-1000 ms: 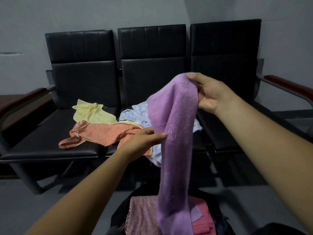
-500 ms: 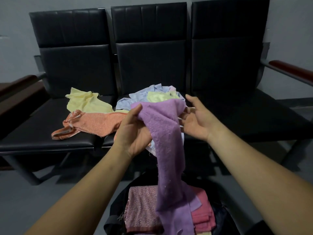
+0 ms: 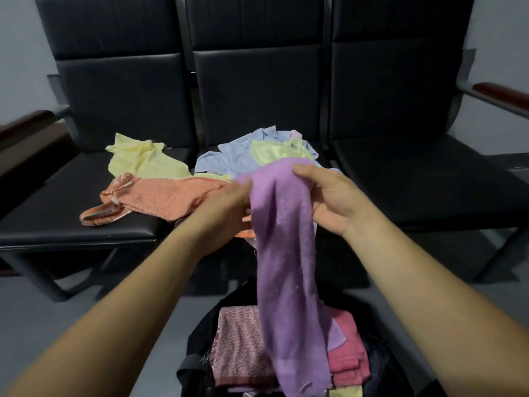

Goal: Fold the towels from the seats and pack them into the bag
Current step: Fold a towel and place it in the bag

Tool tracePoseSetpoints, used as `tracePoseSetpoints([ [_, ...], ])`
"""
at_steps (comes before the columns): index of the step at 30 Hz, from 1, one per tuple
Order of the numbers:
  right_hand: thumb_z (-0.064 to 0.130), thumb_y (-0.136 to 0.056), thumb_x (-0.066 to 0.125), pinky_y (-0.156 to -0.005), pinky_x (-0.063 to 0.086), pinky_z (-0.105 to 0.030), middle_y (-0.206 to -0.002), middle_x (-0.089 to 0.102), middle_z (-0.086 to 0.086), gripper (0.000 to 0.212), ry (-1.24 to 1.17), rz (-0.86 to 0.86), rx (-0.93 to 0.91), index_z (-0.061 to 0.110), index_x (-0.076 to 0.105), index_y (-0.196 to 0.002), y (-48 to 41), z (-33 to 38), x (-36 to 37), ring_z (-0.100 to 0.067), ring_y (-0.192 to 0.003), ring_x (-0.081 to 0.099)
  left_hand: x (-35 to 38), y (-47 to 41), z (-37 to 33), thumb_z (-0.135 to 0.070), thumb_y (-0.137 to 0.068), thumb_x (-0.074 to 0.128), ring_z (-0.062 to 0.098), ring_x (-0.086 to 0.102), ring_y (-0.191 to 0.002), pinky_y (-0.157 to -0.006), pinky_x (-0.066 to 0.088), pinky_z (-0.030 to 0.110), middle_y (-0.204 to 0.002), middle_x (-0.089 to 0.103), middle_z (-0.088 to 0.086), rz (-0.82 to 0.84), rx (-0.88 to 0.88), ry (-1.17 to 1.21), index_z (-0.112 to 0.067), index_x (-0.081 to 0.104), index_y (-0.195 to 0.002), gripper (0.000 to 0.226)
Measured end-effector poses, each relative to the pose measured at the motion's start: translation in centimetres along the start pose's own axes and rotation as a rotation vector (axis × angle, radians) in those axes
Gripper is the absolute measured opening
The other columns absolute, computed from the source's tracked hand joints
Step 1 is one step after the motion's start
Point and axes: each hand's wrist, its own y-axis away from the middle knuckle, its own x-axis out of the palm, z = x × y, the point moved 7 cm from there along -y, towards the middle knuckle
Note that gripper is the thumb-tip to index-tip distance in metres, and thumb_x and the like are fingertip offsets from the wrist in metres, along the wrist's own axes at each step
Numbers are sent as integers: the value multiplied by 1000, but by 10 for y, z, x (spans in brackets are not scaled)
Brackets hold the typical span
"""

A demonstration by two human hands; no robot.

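A long purple towel [image 3: 289, 270] hangs from both my hands over the open black bag [image 3: 197, 339] on the floor. My left hand [image 3: 226, 207] pinches its top left edge. My right hand [image 3: 329, 199] grips the top right edge, thumb over the cloth. Inside the bag lie a folded speckled pink towel [image 3: 237, 348] and folded pink towels [image 3: 347, 356]. On the black seats [image 3: 415, 190] lie an orange towel [image 3: 160, 199], a pale yellow towel [image 3: 143, 161] and a light blue towel [image 3: 234, 159] with a yellow-green cloth [image 3: 274, 150] on it.
Three black padded seats stand in a row against a grey wall. A dark red armrest [image 3: 501, 94] juts out at the right, another armrest [image 3: 25, 124] at the left. Metal seat legs [image 3: 37, 279] stand on the grey floor.
My right hand came down from high up and now grips the towel's top beside my left hand. The view tilted down toward the bag.
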Motion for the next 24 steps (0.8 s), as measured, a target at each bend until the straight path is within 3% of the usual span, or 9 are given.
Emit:
tracePoseSetpoints([
  [2,11,-90,70,-81,60,-34,-89,72,-11,19,-28,-39,-7,1,70,-106,-3,5,4,-20,-86,71,4,2,14,-44,-78,79,29,66,-116,-103,51,48,-122,71,9,49,-36,-172,-13,64,-127,59],
  [5,10,-90,70,-81,61,-34,-84,72,-10,13,-63,-79,-16,3,71,-101,-4,15,4,-19,-81,71,2,3,20,-22,-81,83,21,69,-111,-105,50,48,-114,75,2,4,-40,-308,-13,70,-117,40],
  [8,6,-90,70,-74,61,-31,-84,73,-11,11,-34,-126,-74,0,70,-99,-7,25,-4,-19,-81,72,-1,4,23,-19,-81,79,35,66,-116,-109,45,54,-117,72,17,-40,-60,-75,-1,71,-113,38],
  [11,9,-93,68,-73,61,-30,-81,75,-7,7,58,-163,-86,3,71,-95,-6,23,-12,-17,-80,72,7,6,15,-17,-86,71,35,65,-116,-102,52,45,-120,70,23,-53,-58,211,1,66,-120,39],
  [13,24,-95,69,-89,58,-35,-100,77,-8,24,34,-81,42,5,72,-109,-5,8,-12,-19,-97,72,11,6,5,-25,-87,68,31,67,-113,-100,53,43,-114,71,21,-73,-37,320,-1,68,-116,38],
  [15,44,-94,67,-109,46,-41,-129,68,-12,48,-50,43,183,10,68,-129,-1,-8,-10,-24,-119,65,12,8,-4,-30,-86,70,30,67,-112,-102,52,46,-112,71,21,-103,-22,374,3,67,-113,42],
  [18,59,-93,59,-108,46,-42,-128,68,-9,52,-125,101,252,18,75,-120,3,-25,-11,-25,-114,65,9,14,-11,-27,-79,81,35,62,-122,-105,48,54,-134,60,20,-125,9,389,5,53,-134,69],
  [21,46,-91,67,-115,37,-53,-147,53,-13,58,-86,247,270,15,60,-140,7,-33,-1,-31,-134,53,3,16,-17,-4,-85,70,33,60,-125,-104,51,43,-131,61,18,-102,108,413,6,47,-140,61],
  [24,24,-85,74,-109,45,-54,-136,61,-20,55,189,274,203,4,61,-134,7,-27,1,-32,-124,58,-9,20,-24,9,-85,61,23,71,-107,-92,58,33,-111,73,7,-147,136,370,-8,59,-127,46],
])
